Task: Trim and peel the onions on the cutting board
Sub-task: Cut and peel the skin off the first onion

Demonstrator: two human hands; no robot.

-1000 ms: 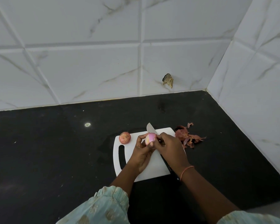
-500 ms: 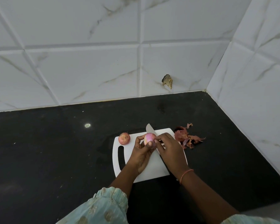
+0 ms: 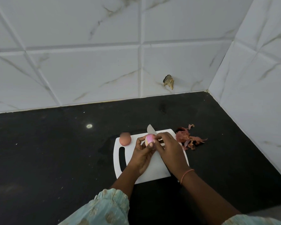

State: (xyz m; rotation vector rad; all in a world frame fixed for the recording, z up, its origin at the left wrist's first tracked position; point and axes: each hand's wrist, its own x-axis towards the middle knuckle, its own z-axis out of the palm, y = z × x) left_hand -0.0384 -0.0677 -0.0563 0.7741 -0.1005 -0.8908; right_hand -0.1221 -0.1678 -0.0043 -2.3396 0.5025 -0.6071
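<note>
A: why's the half-peeled onion held up off the cutting board?

B: easier to turn, I'd guess. Left hand cups it from below, right hand pinches at its top, probably pulling skin, with the knife tucked in that hand too

A: and the other onion?

B: unpeeled, parked at the board's far left corner. Peels are piled on the table right of the board, out of the way

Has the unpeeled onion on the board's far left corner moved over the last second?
No. The unpeeled onion sits at the same corner of the cutting board, above its handle slot.
</note>
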